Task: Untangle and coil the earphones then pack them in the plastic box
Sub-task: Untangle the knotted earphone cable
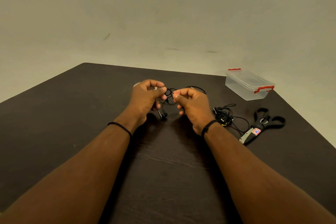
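Observation:
Black earphones [170,96] hang in tangled loops between my two hands above the dark table [91,114]. My left hand [147,97] pinches the cable with thumb and curled fingers. My right hand [192,104] pinches the cable from the other side, thumb tips nearly meeting. An earbud [164,115] dangles below my left hand near the tabletop. A cable loop trails off behind my right hand. The clear plastic box [248,85] with red clips stands closed at the table's far right.
A second tangled bundle of black earphones [224,115] lies on the table right of my right wrist. Black-handled scissors [263,123] lie beyond it near the right edge. A small pale object [136,84] peeks out behind my left hand.

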